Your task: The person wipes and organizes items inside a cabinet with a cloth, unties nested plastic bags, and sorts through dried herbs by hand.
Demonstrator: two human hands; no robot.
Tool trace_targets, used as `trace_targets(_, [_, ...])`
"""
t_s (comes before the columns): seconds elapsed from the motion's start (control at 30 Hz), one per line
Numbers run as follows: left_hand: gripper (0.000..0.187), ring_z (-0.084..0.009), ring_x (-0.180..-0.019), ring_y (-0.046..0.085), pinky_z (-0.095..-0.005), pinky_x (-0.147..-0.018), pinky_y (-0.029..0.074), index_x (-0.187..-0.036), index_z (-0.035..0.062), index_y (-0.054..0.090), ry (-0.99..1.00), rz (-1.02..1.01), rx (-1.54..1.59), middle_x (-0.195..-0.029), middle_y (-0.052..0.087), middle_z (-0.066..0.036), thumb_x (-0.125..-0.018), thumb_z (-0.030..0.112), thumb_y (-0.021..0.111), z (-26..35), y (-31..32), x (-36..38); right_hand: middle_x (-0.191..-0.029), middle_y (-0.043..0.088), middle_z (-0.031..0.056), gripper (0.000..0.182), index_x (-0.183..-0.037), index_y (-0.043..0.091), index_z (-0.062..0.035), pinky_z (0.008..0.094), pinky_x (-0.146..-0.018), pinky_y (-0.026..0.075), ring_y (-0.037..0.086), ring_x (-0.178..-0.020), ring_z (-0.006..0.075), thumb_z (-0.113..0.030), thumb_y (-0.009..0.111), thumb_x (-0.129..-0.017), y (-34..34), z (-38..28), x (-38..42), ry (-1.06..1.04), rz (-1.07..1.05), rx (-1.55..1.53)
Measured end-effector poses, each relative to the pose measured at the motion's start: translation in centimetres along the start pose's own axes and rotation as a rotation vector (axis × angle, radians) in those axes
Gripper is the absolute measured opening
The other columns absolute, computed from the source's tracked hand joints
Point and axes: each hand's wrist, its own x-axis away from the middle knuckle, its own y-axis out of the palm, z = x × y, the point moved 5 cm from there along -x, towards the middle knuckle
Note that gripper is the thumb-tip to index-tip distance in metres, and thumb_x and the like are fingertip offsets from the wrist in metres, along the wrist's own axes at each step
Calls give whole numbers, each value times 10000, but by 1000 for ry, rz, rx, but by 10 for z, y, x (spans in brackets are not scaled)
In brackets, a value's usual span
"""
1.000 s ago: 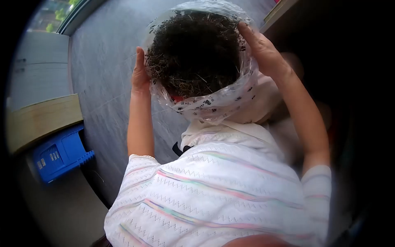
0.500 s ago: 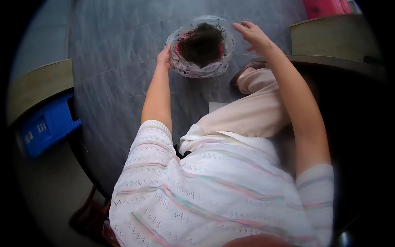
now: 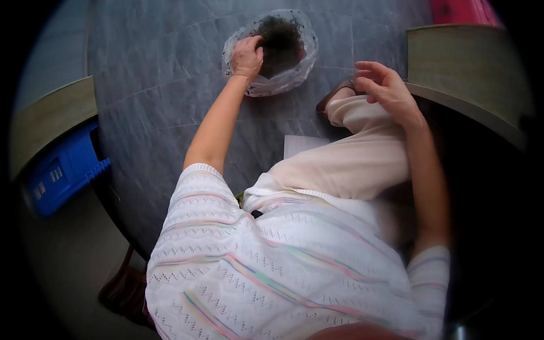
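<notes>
A clear plastic bag (image 3: 306, 71) lines a round bin on the floor, its crumpled rim spread wide. Bits of red show through the plastic. Inside lies a dark, loose mass (image 3: 280, 48), too dim and blurred to name. My left hand (image 3: 247, 58) is at the left part of the rim, fingers curled over the bag's edge toward the dark contents. Its fingertips are partly hidden. To the right, away from the bag, my right hand (image 3: 388, 90) hangs in the air above my knee, fingers apart and holding nothing.
Grey tiled floor (image 3: 153, 107) surrounds the bin. My shoe (image 3: 334, 96) rests just right of it, and a pale flat piece (image 3: 300, 146) lies by my leg. A blue plastic container (image 3: 65, 170) stands at left; a pink object (image 3: 462, 11) is at upper right.
My left hand has shifted from the bag's outer left side up over its rim. My right hand has drawn back to the right and down, away from the bag.
</notes>
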Motion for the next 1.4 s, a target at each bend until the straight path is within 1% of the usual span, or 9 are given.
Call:
trace_targets(0.17, [932,-341,-1294,261,-557,-973,298,-1357,208,332,-319,-652,-363,-1417,284,-109,-579,485,764,-15,58,-12,-1002,601,84,397,-1202,514,-21,237,-686,471,577,-836,112,-192,595,-853,-1,-1,-12,-77,-3,-42])
trace_targets(0.27, [926,-333,-1270,311,-531,-964,333,-1351,204,336,-418,-714,-467,-1382,330,-110,-569,427,779,-37,77,-7,-974,607,85,382,-1187,524,-13,243,-713,471,577,-827,114,-183,593,-852,-2,27,-28,-112,-11,-28])
trace_targets(0.5, [423,-330,-990,560,-367,-849,457,-1126,154,597,-260,-412,-300,-1041,604,-132,-715,75,532,-69,79,-1,-959,612,86,359,-1172,536,-6,255,-764,471,576,-820,123,-160,589,-852,0,46,-39,-143,-38,-10])
trace_targets(0.63, [401,-286,-839,620,-331,-771,475,-979,148,683,-382,-351,20,-950,659,-137,-652,8,499,-67,44,-5,-978,608,80,360,-1177,535,-23,248,-739,473,577,-828,115,-180,589,-857,1,38,-37,-147,-63,-16])
trace_targets(0.87, [508,-152,-804,593,-273,-731,463,-1079,141,649,-692,-257,700,-978,652,-69,-631,-63,520,-107,48,13,-948,614,77,354,-1163,542,-14,249,-722,476,578,-810,116,-174,590,-851,2,27,-37,-166,-86,7])
trace_targets(1.07, [496,-277,-970,569,-329,-828,460,-1119,158,613,-550,-249,134,-1101,600,-101,-645,28,547,-64,23,7,-913,622,81,336,-1138,554,5,258,-725,479,579,-779,122,-139,591,-836,4,40,-40,-196,-72,3])
trace_targets(1.13, [295,-292,-897,577,-391,-780,473,-982,136,636,-115,71,-236,-984,602,-99,-690,128,596,-37,15,10,-913,622,81,330,-1133,557,6,258,-725,480,580,-777,123,-136,590,-837,4,41,-42,-200,-77,4])
trace_targets(1.27, [356,-285,-980,542,-380,-817,454,-1068,176,606,-192,-440,-110,-1034,586,-84,-719,144,665,-17,82,35,-909,623,82,325,-1130,558,7,256,-719,482,582,-770,122,-131,591,-837,6,39,-43,-219,-73,13])
trace_targets(1.4, [800,-315,-1172,395,-453,-881,408,-1324,242,343,-212,-608,-454,-1304,378,-133,-642,216,761,-1,114,51,-905,625,80,325,-1127,559,10,252,-707,486,584,-756,120,-133,595,-838,5,34,-41,-197,-78,19])
